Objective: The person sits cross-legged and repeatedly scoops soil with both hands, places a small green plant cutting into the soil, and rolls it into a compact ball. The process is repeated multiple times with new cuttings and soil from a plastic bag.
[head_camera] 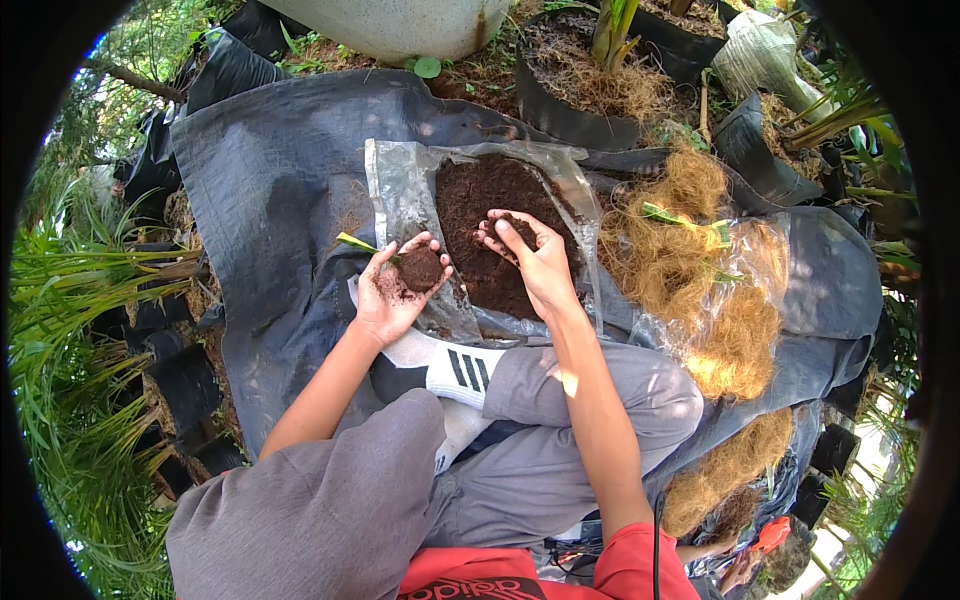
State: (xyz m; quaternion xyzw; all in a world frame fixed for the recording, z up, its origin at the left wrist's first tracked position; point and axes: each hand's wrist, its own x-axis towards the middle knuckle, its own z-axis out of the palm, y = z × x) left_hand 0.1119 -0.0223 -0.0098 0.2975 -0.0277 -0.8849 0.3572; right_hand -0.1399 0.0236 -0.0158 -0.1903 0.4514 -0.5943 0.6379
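My left hand [394,289] is palm up and cradles a rounded clump of dark soil [420,268]; a short cut green leaf blade [356,242] sticks out by its thumb. To the right, my right hand [529,251] holds loose dark soil in curled fingers, thumb on top. Beneath it lies a heap of the same soil or coco peat [480,195] on a clear plastic bag [401,187], spread over a black tarp [262,202]. Loose brown fibre [675,247], like coconut fibre, lies to the right with cut green leaf pieces on it.
Black grow bags with plants [577,112] stand beyond the tarp, beside a large pale pot [405,26]. More bags [184,382] and long-leaved plants line the left. More fibre [731,472] lies at the lower right, where another person's hands [739,570] are near a red object [772,534].
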